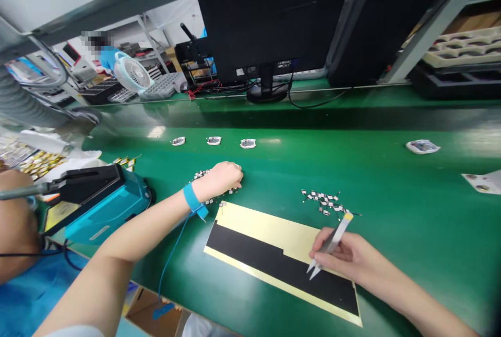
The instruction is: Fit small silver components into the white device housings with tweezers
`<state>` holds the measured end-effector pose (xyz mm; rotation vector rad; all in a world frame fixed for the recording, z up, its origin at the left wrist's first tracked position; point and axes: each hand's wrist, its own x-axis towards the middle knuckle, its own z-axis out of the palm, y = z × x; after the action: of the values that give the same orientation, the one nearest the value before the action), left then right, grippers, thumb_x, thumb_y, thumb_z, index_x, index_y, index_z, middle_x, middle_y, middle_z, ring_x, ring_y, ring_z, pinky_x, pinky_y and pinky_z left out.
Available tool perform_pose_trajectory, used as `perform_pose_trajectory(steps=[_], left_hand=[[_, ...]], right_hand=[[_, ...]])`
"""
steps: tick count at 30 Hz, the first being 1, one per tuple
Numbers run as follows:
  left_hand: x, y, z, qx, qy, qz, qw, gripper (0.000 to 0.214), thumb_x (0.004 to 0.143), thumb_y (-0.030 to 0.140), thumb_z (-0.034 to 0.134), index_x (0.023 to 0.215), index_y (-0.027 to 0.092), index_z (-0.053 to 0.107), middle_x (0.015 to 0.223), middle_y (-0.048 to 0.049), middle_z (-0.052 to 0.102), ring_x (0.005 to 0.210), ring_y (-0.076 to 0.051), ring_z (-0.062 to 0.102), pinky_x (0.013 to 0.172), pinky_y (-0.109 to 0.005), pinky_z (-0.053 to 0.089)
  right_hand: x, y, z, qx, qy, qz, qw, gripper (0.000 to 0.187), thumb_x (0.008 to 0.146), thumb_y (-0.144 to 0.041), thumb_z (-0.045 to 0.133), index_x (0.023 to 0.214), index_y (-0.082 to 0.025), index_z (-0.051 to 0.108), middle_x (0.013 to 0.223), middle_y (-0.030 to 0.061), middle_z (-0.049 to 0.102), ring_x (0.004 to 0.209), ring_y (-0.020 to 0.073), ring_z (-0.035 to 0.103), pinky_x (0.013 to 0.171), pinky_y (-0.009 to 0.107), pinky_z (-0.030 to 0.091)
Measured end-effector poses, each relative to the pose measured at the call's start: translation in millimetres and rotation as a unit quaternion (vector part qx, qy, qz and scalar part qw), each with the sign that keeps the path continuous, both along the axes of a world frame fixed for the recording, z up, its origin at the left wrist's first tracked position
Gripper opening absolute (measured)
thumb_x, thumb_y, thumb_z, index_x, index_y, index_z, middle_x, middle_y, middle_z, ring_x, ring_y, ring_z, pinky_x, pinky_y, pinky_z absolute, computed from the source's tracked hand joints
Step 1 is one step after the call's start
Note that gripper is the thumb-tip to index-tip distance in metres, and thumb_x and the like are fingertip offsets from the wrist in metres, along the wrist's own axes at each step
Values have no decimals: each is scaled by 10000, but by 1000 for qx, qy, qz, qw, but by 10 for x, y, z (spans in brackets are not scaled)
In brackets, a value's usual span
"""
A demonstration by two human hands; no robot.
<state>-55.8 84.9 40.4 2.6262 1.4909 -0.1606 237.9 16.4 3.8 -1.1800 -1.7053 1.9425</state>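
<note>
My right hand [352,256] holds a pair of tweezers [340,233], their tips slightly apart over the black strip [250,248] on a pale yellow sheet [266,224]. My left hand [225,177], with a blue wrist strap [191,199], is closed over a pile of small wired parts [201,174]; its fingertips are hidden, so whatever they pinch does not show. One small part [223,204] lies at the sheet's upper left corner. Beyond the sheet, near my right hand, is a second cluster of small wired parts [323,200].
Several white-rimmed oval pieces [248,143] lie across the green bench [376,180]. A teal and black device [105,212] stands at left, beside another person's arm [18,217]. At the back are a monitor [270,24] and a fan [133,72]. A blue cord [172,256] hangs from my wrist strap.
</note>
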Motion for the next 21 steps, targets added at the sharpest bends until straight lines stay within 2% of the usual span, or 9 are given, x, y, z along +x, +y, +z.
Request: perform_pose_trajectory(steps=[5,7,8,10,12,14,15,18,21], left_hand=[[75,-38,132,-24,-49,16,998,109,767,219,575,706,135,607,696,-37,623,652,-162,582,561,-231,414],[177,-102,195,-62,-139,7,988,102,784,236,555,752,147,593,731,-13,637,675,-128,590,595,-203,434],[250,-137,210,-92,-208,4,974,94,783,230,553,759,145,585,757,-12,643,702,-118,595,626,-196,447],[429,-206,189,-166,-364,19,916,82,757,210,581,753,129,570,780,-25,643,729,-113,600,674,-202,467],[632,-271,98,-238,-485,64,839,114,711,196,626,768,117,566,747,-28,636,708,-113,602,681,-217,480],[821,-330,-39,-293,-556,123,769,192,671,184,661,828,114,575,705,-16,624,678,-106,599,666,-216,483],[901,-356,-113,-310,-574,148,743,215,660,180,668,846,114,584,690,-12,621,668,-104,598,660,-213,480],[1055,-415,-305,-331,-601,180,705,167,665,184,659,806,108,613,674,-17,627,657,-106,598,643,-209,472],[1094,-448,-406,-339,-633,179,673,116,687,181,638,772,108,611,657,-15,631,650,-108,603,629,-208,473]], right_hand=[[7,38,50,-15,16,13,1000,266,728,-372,608,766,-142,480,764,47,598,740,152,590,719,293,468],[16,42,89,-30,39,5,999,259,753,-379,576,748,-149,457,749,45,598,726,144,583,707,286,465],[23,42,104,-36,50,-2,998,259,774,-387,546,736,-153,442,727,41,596,708,139,579,689,278,461],[43,44,123,-41,55,-9,998,272,815,-403,470,703,-162,411,643,13,562,616,119,557,614,252,447],[69,40,136,-22,26,-3,999,304,839,-415,405,659,-172,379,533,-39,457,467,81,459,484,212,385],[88,18,158,48,-37,6,998,307,851,-396,380,638,-175,371,516,-56,371,428,65,364,428,196,312],[89,-6,173,105,-76,8,992,301,856,-374,377,630,-175,373,523,-54,356,441,65,345,429,195,292],[37,-137,211,275,-166,20,947,246,850,-280,403,629,-175,420,488,-54,354,434,67,341,432,197,266],[-91,-310,192,386,-191,28,902,130,823,-228,465,724,-176,530,400,-72,396,328,61,329,382,199,251]])
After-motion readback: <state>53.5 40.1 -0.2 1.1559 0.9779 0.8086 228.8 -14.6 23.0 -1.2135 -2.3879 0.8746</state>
